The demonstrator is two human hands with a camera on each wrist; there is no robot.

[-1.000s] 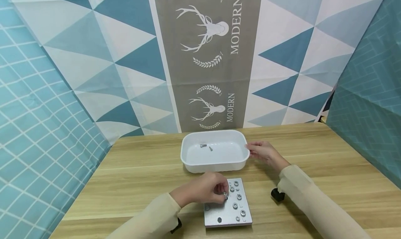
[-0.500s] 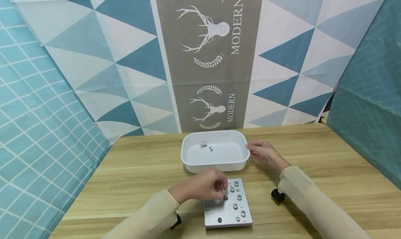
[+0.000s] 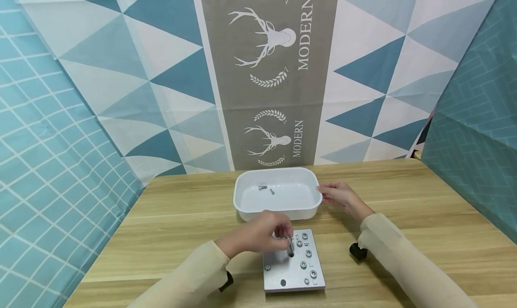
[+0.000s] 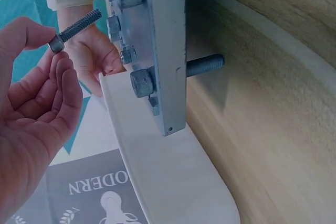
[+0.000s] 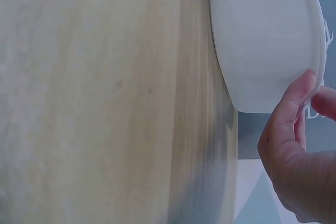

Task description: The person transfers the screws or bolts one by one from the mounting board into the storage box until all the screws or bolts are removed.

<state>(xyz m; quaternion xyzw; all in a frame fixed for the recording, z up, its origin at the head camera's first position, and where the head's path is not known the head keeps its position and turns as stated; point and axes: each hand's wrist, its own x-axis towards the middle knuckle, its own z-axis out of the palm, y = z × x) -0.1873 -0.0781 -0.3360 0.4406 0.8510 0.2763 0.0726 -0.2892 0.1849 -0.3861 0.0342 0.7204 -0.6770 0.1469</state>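
Note:
My left hand (image 3: 264,234) pinches a metal socket-head screw (image 4: 76,29) by its head, between thumb and fingertips. The threaded shank points down toward a dark hole in the silver metal plate (image 3: 278,272), and in the left wrist view the screw is clear of the plate. Several socket-head screws (image 4: 140,83) sit in the plate, and some shanks stick out below it. At the back, my right hand (image 3: 339,195) grips the right-end rim of a white plastic tub (image 5: 268,40), with the thumb on one side and fingers on the other.
Two loose screws (image 3: 263,187) lie inside the tub, which stands right behind the plate. Everything rests on a wooden table (image 3: 181,218). A patterned cloth backdrop (image 3: 278,97) hangs behind its far edge.
My left hand has risen slightly away from the plate, drawing the screw upward so that more of its shank shows. The right hand and the tub have stayed in place.

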